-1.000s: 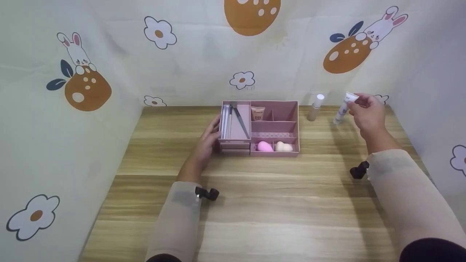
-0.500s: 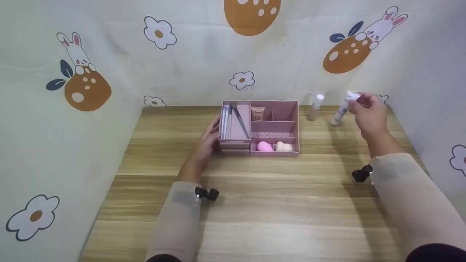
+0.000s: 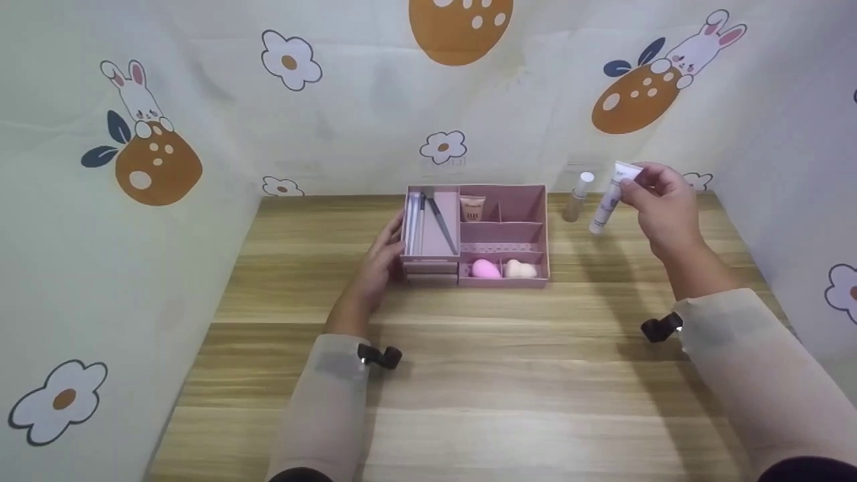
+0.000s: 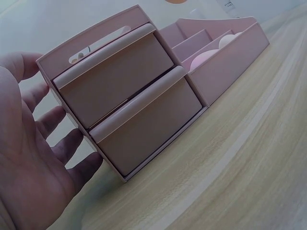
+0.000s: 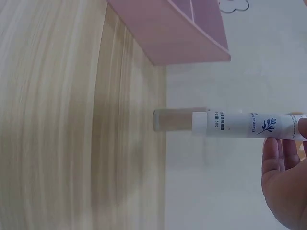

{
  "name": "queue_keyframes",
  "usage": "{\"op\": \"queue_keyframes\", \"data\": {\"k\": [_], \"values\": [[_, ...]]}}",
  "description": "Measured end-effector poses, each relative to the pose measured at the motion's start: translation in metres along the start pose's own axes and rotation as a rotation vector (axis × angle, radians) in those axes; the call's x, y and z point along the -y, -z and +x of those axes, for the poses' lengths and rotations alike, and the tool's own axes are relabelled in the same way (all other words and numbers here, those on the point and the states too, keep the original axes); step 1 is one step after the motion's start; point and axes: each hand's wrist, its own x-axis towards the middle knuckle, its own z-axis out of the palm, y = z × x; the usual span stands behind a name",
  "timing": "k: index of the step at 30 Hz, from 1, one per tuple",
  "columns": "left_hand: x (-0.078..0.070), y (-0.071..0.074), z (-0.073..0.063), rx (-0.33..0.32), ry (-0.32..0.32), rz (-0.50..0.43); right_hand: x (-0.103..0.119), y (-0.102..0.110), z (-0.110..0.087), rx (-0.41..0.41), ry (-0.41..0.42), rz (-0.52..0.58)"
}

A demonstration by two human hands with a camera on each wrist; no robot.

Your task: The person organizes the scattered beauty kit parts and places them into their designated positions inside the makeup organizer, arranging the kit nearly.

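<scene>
My right hand (image 3: 669,213) pinches a white squeeze tube (image 3: 608,201) near its flat crimped end. The tube is tilted, cap downward, above the table; a blue leaf print shows on it in the right wrist view. Just left of it stands a clear bottle with beige liquid and a white cap (image 3: 578,197), partly covered by the tube in the right wrist view. At the table's back sits a pink cosmetics organizer (image 3: 503,283). My left hand (image 3: 376,271) touches its left side with extended fingertips, and two drawers (image 4: 144,129) face the left wrist camera.
Several slim brushes (image 3: 439,221) lie in the organizer's top left tray. Its compartments hold a BB cream tube (image 3: 473,209), a pink makeup sponge (image 3: 487,269) and a beige one (image 3: 521,269). A patterned cloth (image 3: 361,120) hangs behind the wooden table (image 3: 469,375).
My right hand has carried the white tube leftward, closer to the bottle and organizer. The left hand stays at the organizer's side.
</scene>
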Motion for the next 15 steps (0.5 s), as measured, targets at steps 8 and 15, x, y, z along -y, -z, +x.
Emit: {"op": "queue_keyframes", "data": {"k": [8,15], "values": [[0.0,0.001,-0.001,-0.005,0.007,0.012,0.011,-0.024,-0.004,0.035,0.09,0.101],[0.001,0.002,-0.001,0.025,-0.016,0.011,0.021,-0.05,-0.008,0.077,0.138,0.156]]}}
